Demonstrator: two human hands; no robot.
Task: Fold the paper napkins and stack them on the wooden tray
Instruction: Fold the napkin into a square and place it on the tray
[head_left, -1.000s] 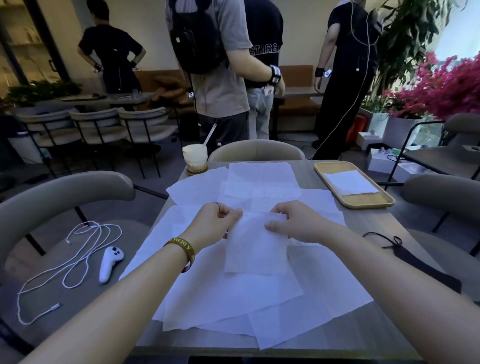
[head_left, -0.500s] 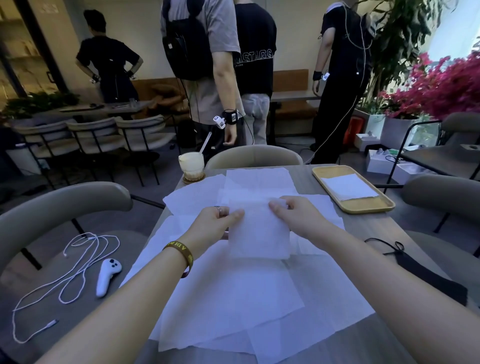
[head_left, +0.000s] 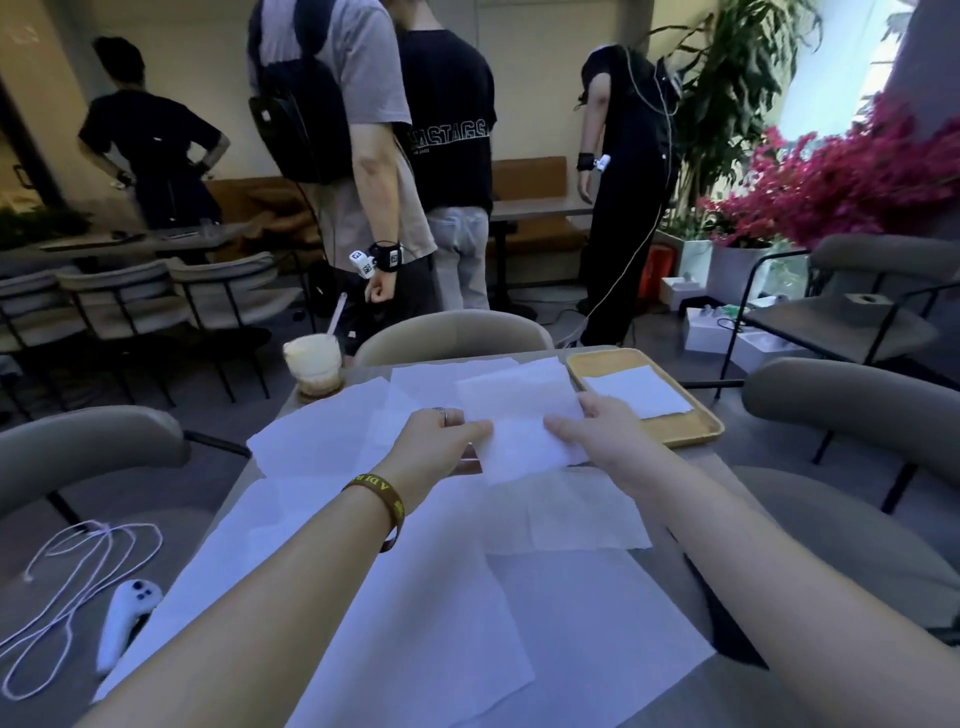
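Pointing lengthwise away, napkin (head_left: 519, 410) between fingers (head_left: 475, 428)

A dark olive wristband (head_left: 383, 494) behind the left hand (head_left: 441, 441) carries yellow capital letters; "A DI" can be read, with one more letter, perhaps an R, curving out of sight round the wrist; the black T-shirt (head_left: 449, 104) of a person standing beyond the table bears outlined capitals across the back that read "ASTAGS", the start hidden behind another person's arm; a smaller line of print beneath it is too small to read.
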